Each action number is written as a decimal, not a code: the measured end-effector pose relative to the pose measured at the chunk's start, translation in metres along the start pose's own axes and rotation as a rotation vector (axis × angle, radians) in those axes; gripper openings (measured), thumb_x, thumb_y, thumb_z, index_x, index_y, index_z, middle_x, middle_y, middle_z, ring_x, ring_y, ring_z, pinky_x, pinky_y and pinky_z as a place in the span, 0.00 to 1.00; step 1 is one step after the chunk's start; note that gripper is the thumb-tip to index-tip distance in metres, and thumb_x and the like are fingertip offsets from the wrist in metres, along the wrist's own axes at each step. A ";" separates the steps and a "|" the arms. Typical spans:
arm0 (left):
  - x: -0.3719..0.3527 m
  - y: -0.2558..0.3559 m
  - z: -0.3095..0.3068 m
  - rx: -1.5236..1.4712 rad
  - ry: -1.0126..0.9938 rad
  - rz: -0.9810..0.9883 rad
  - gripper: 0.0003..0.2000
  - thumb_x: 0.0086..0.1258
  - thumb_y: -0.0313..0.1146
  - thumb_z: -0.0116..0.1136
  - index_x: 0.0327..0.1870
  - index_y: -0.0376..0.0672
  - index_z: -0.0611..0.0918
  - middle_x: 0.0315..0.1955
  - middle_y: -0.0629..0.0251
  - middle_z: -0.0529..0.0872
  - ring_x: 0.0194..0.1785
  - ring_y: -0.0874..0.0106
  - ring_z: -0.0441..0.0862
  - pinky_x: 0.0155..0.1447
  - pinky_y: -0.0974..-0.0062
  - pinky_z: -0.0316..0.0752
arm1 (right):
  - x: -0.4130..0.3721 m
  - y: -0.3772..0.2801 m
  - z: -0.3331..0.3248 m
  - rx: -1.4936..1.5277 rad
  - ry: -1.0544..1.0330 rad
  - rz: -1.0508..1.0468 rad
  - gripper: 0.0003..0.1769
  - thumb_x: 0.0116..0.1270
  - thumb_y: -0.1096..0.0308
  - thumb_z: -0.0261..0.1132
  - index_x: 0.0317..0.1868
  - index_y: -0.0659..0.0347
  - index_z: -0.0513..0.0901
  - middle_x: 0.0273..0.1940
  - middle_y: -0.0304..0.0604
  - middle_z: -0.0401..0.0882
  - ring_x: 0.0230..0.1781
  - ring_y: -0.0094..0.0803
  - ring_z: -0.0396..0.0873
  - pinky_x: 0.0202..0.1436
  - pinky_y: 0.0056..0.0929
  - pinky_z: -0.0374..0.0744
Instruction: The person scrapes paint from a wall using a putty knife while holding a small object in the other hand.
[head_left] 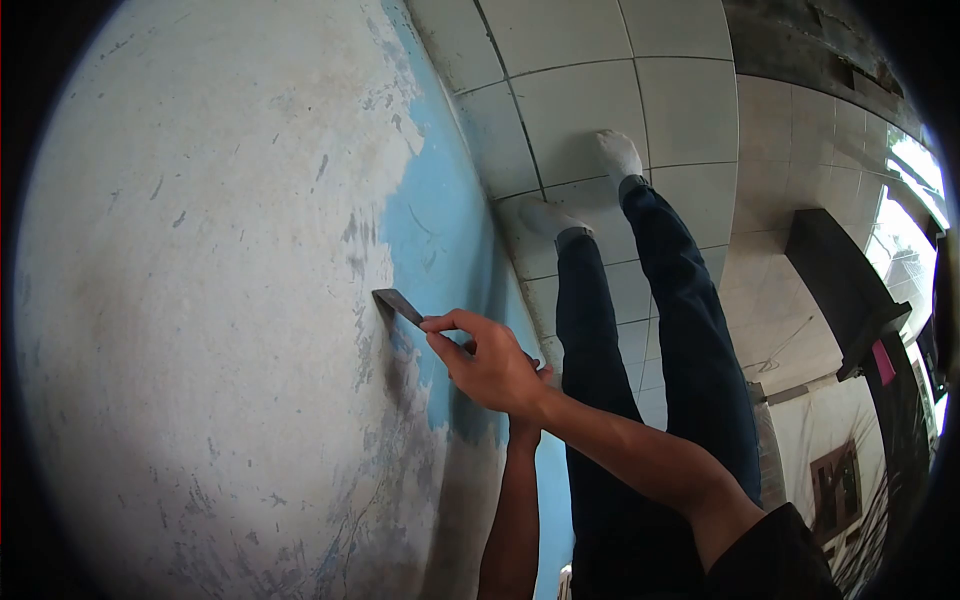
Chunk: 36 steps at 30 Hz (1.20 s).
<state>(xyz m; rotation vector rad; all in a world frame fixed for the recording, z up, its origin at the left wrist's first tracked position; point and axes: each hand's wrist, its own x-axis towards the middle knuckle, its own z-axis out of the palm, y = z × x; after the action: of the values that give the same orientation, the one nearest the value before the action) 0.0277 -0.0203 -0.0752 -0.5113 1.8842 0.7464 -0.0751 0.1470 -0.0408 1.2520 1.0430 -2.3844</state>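
My right hand is closed around a paint scraper, the thumb and index finger pinching it near the blade. The metal blade's edge meets the wall where bare, greyish-white plaster borders light blue paint. Most of the scraper's handle is hidden inside the right hand. Behind that hand, my left hand is mostly covered. A curled finger of it shows beside a small shiny spot, and what it holds cannot be made out.
My legs in dark trousers stand on pale floor tiles beside the wall. Chipped paint patches and cracks mark the plaster. A dark ledge and a wooden-framed opening lie to the right.
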 end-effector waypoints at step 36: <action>0.019 -0.045 -0.010 -0.150 0.089 0.083 0.36 0.66 0.31 0.69 0.73 0.43 0.62 0.59 0.65 0.74 0.62 0.71 0.76 0.68 0.66 0.68 | -0.011 -0.010 0.005 -0.008 -0.013 0.006 0.14 0.75 0.65 0.64 0.57 0.61 0.82 0.44 0.42 0.88 0.27 0.21 0.78 0.32 0.26 0.79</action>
<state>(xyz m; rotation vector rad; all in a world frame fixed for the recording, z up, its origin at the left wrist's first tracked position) 0.0421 -0.0598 -0.1013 -0.5718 1.9509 0.9387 -0.0767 0.1499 -0.0254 1.2341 1.0430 -2.3779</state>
